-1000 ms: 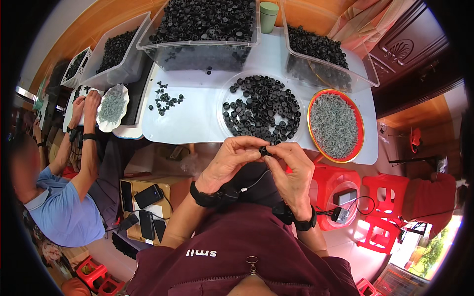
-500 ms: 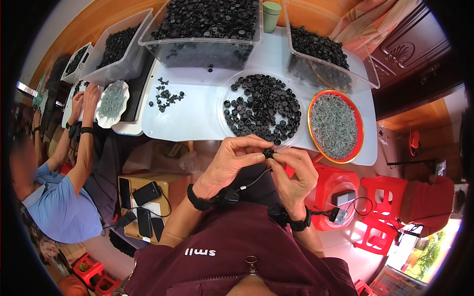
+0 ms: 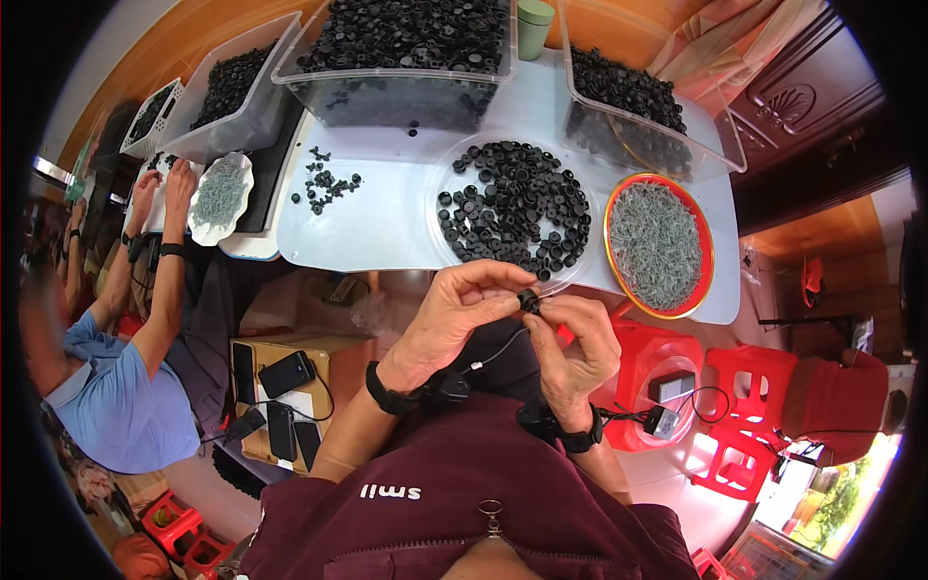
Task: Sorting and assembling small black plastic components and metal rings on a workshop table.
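Your left hand (image 3: 454, 314) and right hand (image 3: 576, 338) both pinch one small black part (image 3: 528, 301) (mid-frame, below the tabletop (image 3: 377, 217)).

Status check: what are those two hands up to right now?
Left hand and right hand both pinch one small black part. Held at the white table edge. Nothing blocking.

Home assembly workshop: bins of black parts (image 3: 406, 34), white table (image 3: 377, 222), red stools (image 3: 744, 425).

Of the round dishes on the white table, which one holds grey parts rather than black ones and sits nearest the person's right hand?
The red-rimmed round dish, right of the clear dish of black rings, closest to the right hand.
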A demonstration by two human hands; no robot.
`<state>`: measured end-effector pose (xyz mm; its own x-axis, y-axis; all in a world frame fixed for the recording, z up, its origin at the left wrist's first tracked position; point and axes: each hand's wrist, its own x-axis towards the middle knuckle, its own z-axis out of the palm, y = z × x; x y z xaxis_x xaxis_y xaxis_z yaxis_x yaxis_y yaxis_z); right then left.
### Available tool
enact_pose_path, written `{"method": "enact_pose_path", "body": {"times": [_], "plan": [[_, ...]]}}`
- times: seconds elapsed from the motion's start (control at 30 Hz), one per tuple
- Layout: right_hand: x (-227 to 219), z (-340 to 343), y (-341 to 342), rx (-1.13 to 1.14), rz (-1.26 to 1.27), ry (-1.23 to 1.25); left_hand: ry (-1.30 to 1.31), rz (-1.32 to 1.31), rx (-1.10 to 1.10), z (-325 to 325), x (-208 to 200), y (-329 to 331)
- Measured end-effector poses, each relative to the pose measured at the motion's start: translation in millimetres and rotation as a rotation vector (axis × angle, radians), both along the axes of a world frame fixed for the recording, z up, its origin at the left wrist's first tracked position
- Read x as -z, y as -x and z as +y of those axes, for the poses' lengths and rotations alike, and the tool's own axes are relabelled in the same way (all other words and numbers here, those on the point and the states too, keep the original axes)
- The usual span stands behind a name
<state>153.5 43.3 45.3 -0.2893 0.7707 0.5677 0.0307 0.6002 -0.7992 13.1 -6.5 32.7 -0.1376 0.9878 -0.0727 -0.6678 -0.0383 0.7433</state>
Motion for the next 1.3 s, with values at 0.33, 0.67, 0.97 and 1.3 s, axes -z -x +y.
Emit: {"method": "enact_pose_path", "body": {"times": [0.33, 0.67, 0.97, 1.3], "plan": [[3.4, 1.4, -0.8, 0.007, -0.003, -0.067, -0.034, 0.076, 0.013, -0.1, 2.0, 0.0], [2.3, 0.0, 0.5, 0.028, -0.006, -0.13, -0.097, 0.035, 0.002, -0.2, 1.5, 0.3], [0.9, -2.6, 4.2, 0.05, -0.026, -0.161, -0.038, -0.008, -0.001, -2.8, 5.1, 1.2], [-0.8, -2.5, 5.7, 0.052, -0.048, -0.23, -0.076, 0.005, 0.0, -4.2, 5.5, 2.6]]}}
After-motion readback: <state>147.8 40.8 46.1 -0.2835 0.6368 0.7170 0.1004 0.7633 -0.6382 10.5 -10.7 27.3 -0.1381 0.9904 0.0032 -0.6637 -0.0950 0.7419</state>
